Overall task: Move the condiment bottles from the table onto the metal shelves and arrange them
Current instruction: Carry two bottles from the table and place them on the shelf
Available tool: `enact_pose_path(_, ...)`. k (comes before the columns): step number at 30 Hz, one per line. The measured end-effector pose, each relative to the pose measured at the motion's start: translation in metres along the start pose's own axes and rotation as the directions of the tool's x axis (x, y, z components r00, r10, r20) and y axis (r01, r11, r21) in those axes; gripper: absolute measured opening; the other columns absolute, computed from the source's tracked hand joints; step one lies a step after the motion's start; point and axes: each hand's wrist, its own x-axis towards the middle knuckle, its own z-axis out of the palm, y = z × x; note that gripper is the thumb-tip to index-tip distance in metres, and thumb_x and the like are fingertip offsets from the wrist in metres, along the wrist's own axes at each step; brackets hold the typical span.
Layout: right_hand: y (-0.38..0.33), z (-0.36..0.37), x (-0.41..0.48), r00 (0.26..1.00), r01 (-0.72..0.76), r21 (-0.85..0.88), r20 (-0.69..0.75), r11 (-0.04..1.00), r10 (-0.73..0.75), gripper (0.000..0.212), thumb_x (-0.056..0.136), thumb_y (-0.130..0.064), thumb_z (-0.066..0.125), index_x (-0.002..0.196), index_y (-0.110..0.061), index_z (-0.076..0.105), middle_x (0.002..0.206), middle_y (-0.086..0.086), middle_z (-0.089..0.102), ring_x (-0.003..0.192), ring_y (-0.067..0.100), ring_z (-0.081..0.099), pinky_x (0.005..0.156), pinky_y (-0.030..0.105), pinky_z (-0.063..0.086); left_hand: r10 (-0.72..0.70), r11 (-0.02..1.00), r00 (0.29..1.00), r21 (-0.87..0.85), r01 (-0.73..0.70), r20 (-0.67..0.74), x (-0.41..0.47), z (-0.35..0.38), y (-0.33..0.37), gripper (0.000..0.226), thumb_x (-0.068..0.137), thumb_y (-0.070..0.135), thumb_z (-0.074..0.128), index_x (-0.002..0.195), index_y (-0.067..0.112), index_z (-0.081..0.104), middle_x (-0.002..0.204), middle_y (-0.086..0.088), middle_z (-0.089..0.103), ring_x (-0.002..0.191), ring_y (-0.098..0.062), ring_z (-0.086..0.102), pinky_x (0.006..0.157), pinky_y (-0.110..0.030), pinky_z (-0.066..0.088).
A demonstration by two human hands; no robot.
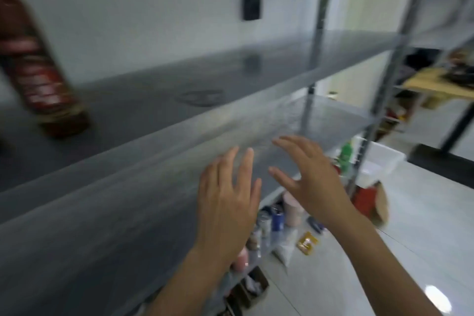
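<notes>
A dark brown condiment bottle [38, 69] with a red label stands on the upper metal shelf [159, 90] at the far left, blurred by motion. My left hand [225, 197] and my right hand [310, 177] hover side by side in front of the shelf's front edge, well to the right of the bottle. Both hands are empty with fingers spread and straight. A second metal shelf [331, 118] lies just below, behind my hands. The table is out of view.
Grey uprights [320, 20] frame the shelves. On lower levels and the floor sit small jars and cans [272, 220], a pink tub [292, 209], a green bottle [345, 155], a white bin [379, 161] and a yellow packet [307, 242]. A black wall plate [252, 7] hangs behind.
</notes>
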Motion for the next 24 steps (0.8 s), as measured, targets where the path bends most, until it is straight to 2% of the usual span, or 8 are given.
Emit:
enact_pose_path(3,0.057,-0.028,-0.064,0.972,-0.226,-0.066,0.045,0.972,0.229,0.051,0.084,-0.048,0.051,0.124,-0.018,0.058,0.122,0.002,0.061,0.112,0.023,0.057,0.095,0.037,0.046,0.13,0.988,0.981,-0.096,-0.117,0.141,0.005,0.047,0.056,0.044,0.091,0.032,0.048,0.129,0.01,0.054,0.126,-0.016,0.057,0.107,-0.033,0.057,0.088,-0.043,0.049)
enact_pose_path(5,0.096,-0.058,-0.115,0.911,-0.41,-0.13,0.001,0.903,0.413,0.045,0.082,-0.04,0.064,0.122,-0.02,0.058,0.119,0.0,0.062,0.107,0.023,0.059,0.088,0.03,0.047,0.243,0.961,0.948,-0.182,-0.206,0.206,0.011,0.081,0.107,0.044,0.089,0.03,0.049,0.126,0.01,0.057,0.123,-0.015,0.058,0.105,-0.032,0.058,0.088,-0.042,0.049)
enact_pose_path(7,0.129,-0.092,-0.168,0.817,-0.573,-0.201,-0.069,0.795,0.572,0.046,0.083,-0.035,0.068,0.126,-0.022,0.055,0.121,-0.002,0.06,0.11,0.021,0.057,0.089,0.027,0.044,0.352,0.92,0.899,-0.273,-0.281,0.259,0.014,0.112,0.166,0.045,0.086,0.03,0.05,0.125,0.01,0.058,0.12,-0.015,0.06,0.104,-0.032,0.059,0.087,-0.041,0.05)
enact_pose_path(9,0.152,-0.124,-0.217,0.691,-0.716,-0.249,-0.113,0.653,0.714,0.049,0.088,-0.036,0.063,0.133,-0.024,0.05,0.13,-0.006,0.055,0.12,0.017,0.05,0.093,0.024,0.038,0.47,0.859,0.84,-0.359,-0.365,0.271,0.012,0.138,0.224,0.044,0.084,0.029,0.053,0.124,0.01,0.056,0.117,-0.014,0.061,0.102,-0.031,0.06,0.087,-0.041,0.05)
enact_pose_path(11,0.167,-0.155,-0.261,0.567,-0.815,-0.257,-0.178,0.519,0.804,0.05,0.091,-0.036,0.058,0.138,-0.025,0.045,0.135,-0.008,0.051,0.125,0.014,0.045,0.096,0.022,0.035,0.575,0.784,0.772,-0.452,-0.425,0.27,0.004,0.157,0.279,0.047,0.079,0.026,0.066,0.123,0.011,0.055,0.114,-0.013,0.062,0.098,-0.03,0.061,0.085,-0.041,0.048)
enact_pose_path(13,0.178,-0.184,-0.299,0.451,-0.886,-0.245,-0.255,0.394,0.855,0.05,0.092,-0.035,0.056,0.139,-0.024,0.043,0.138,-0.009,0.049,0.127,0.013,0.043,0.098,0.022,0.033,0.665,0.703,0.698,-0.539,-0.465,0.266,-0.005,0.168,0.331,0.055,0.073,0.025,0.076,0.121,0.011,0.055,0.111,-0.012,0.063,0.095,-0.03,0.061,0.082,-0.04,0.049)
enact_pose_path(18,0.189,-0.244,-0.378,0.163,-0.98,-0.171,-0.399,0.102,0.902,0.05,0.093,-0.035,0.054,0.141,-0.026,0.039,0.139,-0.006,0.047,0.129,0.014,0.04,0.101,0.026,0.034,0.842,0.479,0.505,-0.695,-0.536,0.191,-0.032,0.183,0.442,0.057,0.069,0.025,0.079,0.12,0.011,0.057,0.111,-0.013,0.063,0.089,-0.031,0.064,0.075,-0.038,0.053)
enact_pose_path(24,0.193,-0.29,-0.423,-0.064,-0.995,-0.025,-0.566,-0.095,0.822,0.048,0.093,-0.033,0.055,0.139,-0.027,0.041,0.14,-0.007,0.045,0.13,0.012,0.038,0.101,0.024,0.031,0.952,0.226,0.3,-0.799,-0.557,0.061,-0.052,0.194,0.535,0.056,0.065,0.026,0.082,0.115,0.013,0.06,0.108,-0.01,0.065,0.086,-0.026,0.064,0.072,-0.034,0.053)
